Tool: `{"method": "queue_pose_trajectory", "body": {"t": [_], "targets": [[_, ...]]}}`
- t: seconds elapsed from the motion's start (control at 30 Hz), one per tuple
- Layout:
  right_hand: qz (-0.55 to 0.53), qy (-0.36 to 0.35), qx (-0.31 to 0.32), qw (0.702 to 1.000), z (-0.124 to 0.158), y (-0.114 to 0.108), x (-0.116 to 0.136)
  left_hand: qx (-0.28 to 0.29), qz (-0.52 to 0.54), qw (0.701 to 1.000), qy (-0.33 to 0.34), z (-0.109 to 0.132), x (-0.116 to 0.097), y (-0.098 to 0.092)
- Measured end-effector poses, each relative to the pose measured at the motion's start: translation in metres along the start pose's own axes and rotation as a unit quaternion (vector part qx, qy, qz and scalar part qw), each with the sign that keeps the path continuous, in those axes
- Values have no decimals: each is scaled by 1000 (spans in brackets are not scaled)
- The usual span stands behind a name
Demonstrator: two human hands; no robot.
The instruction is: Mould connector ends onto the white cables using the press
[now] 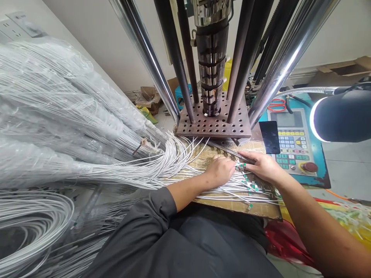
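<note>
My left hand (219,172) is closed around the ends of white cables with small green-and-metal connectors (240,166) at their tips. Just right of it, my right hand (265,166) has its thumb beside those connectors. Its fingers are on a thin metal tool (227,149) that slants up and left towards the press plate; the exact kind is unclear. Many more white cables (174,162) lie across the worn board (246,205) below both hands. Loose connector ends (254,186) rest near my right wrist.
A press with a perforated steel plate (213,129) and upright columns stands behind the hands. Wrapped cable bundles (66,104) fill the left side. At right are a teal control panel (321,154), a dark phone-like slab (269,137) and a lit lamp (342,114).
</note>
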State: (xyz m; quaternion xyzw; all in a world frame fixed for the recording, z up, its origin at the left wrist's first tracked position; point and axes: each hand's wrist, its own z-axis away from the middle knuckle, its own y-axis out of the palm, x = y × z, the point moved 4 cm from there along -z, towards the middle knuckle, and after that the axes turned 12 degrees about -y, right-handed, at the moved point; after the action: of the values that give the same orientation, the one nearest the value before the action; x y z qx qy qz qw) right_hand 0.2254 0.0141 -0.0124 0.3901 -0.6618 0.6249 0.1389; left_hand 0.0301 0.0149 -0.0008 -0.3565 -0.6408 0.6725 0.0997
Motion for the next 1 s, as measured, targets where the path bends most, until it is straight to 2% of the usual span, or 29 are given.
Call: {"method": "queue_pose_trajectory", "body": {"t": [0.5, 0.6, 0.7, 0.77, 0.87, 0.93, 1.0], "targets": [[64, -32, 40, 997, -1, 0, 5, 14, 15, 999, -27, -5, 2, -2], [59, -31, 37, 997, -2, 1, 8, 18, 46, 998, -31, -7, 3, -4], [57, -26, 38, 997, -1, 4, 9, 26, 130, 990, -56, -10, 10, -8], [56, -19, 38, 998, -1, 5, 8, 38, 229, 968, -99, -13, 19, -9], [54, -5, 34, 998, 0, 4, 7, 82, 397, 897, -176, -18, 33, -9], [54, 2, 34, 998, 0, 3, 7, 121, 476, 849, -196, -21, 37, -10], [54, 1, 36, 998, 0, 2, 9, 143, 511, 823, -202, -24, 37, -14]]}}
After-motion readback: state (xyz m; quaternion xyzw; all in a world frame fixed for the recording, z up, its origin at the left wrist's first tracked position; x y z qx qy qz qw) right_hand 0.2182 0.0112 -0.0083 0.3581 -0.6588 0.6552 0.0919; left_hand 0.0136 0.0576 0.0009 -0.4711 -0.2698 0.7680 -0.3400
